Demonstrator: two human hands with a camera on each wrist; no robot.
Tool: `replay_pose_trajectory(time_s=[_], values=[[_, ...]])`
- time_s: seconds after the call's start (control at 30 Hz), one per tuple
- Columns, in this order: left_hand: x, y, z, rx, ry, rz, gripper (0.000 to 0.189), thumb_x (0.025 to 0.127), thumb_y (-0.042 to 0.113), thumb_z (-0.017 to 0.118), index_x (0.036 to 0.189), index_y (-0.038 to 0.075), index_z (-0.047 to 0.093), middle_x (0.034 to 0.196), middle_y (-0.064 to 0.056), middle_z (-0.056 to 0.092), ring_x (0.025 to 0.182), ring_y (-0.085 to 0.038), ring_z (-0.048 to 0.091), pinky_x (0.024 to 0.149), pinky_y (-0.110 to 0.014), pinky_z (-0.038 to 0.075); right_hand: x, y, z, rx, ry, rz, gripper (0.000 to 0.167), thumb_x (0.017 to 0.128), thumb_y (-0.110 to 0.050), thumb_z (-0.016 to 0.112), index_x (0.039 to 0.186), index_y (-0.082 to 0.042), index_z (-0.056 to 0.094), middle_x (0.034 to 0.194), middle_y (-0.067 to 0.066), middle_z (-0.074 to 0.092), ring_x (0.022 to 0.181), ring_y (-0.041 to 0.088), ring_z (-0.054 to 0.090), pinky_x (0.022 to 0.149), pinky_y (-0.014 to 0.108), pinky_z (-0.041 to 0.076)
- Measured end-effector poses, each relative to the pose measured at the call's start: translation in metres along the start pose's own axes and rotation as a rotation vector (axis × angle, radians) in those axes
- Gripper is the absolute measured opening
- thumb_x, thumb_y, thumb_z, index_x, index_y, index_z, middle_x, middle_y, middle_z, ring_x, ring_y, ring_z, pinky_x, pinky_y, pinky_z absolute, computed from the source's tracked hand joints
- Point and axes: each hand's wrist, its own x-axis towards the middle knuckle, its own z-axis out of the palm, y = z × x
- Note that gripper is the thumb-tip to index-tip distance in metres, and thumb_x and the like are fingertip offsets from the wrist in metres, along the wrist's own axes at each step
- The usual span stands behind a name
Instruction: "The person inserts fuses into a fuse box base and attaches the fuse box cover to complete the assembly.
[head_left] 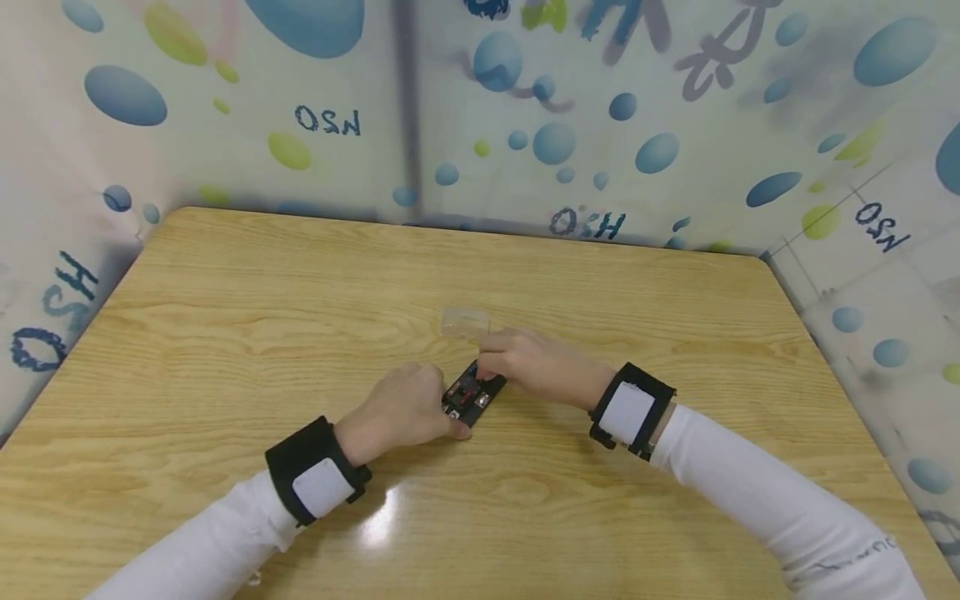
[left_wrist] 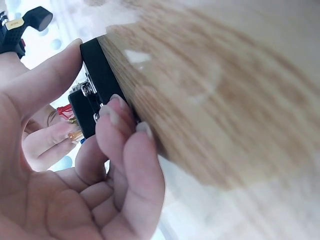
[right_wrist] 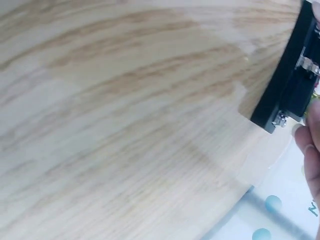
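A small black electrical module (head_left: 468, 396) with metal screw terminals lies tilted between the two hands, over the middle of the table. My left hand (head_left: 408, 406) grips its near left edge, thumb on one end and fingertips along the other side. At the far right end, the bent fingers of my right hand (head_left: 528, 362) pinch at its upper face. In the left wrist view, red and orange wire-like bits (left_wrist: 65, 111) show beside the right fingertips; the exact part held is hidden. The right wrist view catches the module's black base (right_wrist: 280, 80) at its edge.
A clear plastic box-like cover (head_left: 463, 322) rests on the wooden table (head_left: 300, 283) just beyond the right fingers. Printed cloth walls (head_left: 555, 100) stand behind the table and at both sides. Each wrist wears a black strap (head_left: 633, 408).
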Motion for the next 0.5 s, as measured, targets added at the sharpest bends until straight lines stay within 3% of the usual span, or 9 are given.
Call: replay_pose_trajectory(time_s=[0.2, 0.4, 0.5], values=[[0.000, 0.000, 0.000, -0.006, -0.005, -0.002, 0.040, 0.069, 0.037, 0.088, 0.069, 0.009, 0.060, 0.055, 0.000, 0.055, 0.047, -0.011, 0.042, 0.044, -0.024, 0.032, 0.000, -0.001, 0.003, -0.094, 0.003, -0.039, 0.015, 0.083, 0.001, 0.074, 0.089, -0.013, 0.069, 0.091, -0.003, 0.062, 0.088, 0.010, 0.062, 0.084, 0.025, 0.054], [0.000, 0.001, 0.000, 0.004, -0.009, 0.004, 0.040, 0.069, 0.037, 0.088, 0.066, 0.010, 0.059, 0.054, 0.001, 0.054, 0.047, -0.011, 0.042, 0.044, -0.024, 0.032, 0.004, -0.009, 0.001, -0.394, -0.024, -0.135, 0.009, 0.085, -0.009, 0.075, 0.091, -0.010, 0.068, 0.091, -0.003, 0.065, 0.085, 0.010, 0.064, 0.082, 0.025, 0.054], [0.001, 0.001, -0.001, 0.000, -0.008, 0.011, 0.040, 0.069, 0.036, 0.088, 0.066, 0.010, 0.059, 0.054, 0.000, 0.054, 0.046, -0.011, 0.042, 0.044, -0.024, 0.033, 0.005, -0.012, 0.001, -0.494, -0.047, -0.157, 0.009, 0.088, -0.013, 0.074, 0.093, -0.009, 0.067, 0.092, -0.002, 0.066, 0.084, 0.011, 0.065, 0.082, 0.026, 0.055]])
